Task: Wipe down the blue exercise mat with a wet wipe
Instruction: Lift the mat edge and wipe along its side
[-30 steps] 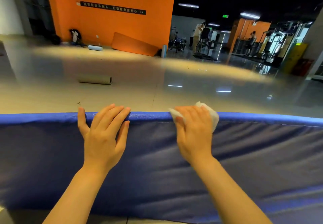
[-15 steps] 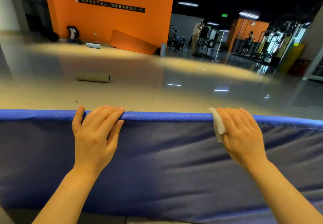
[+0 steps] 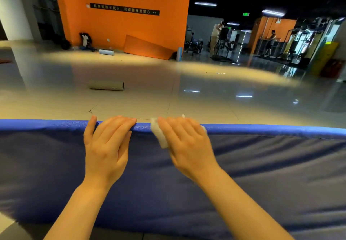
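Observation:
The blue exercise mat fills the lower half of the view, its brighter blue far edge running left to right. My left hand lies flat on the mat, fingers reaching over that far edge. My right hand is just to its right, pressing a white wet wipe against the far edge with nearly straight fingers. Most of the wipe is hidden under the palm; a strip shows at the left of the fingers.
Beyond the mat is a glossy tiled floor with a rolled grey mat lying on it. An orange wall with a leaning orange board stands at the back. Gym machines and people are far right.
My right hand slid the wipe rightward along the far edge, then back left; it now sits close to my left hand. The left hand has stayed in place.

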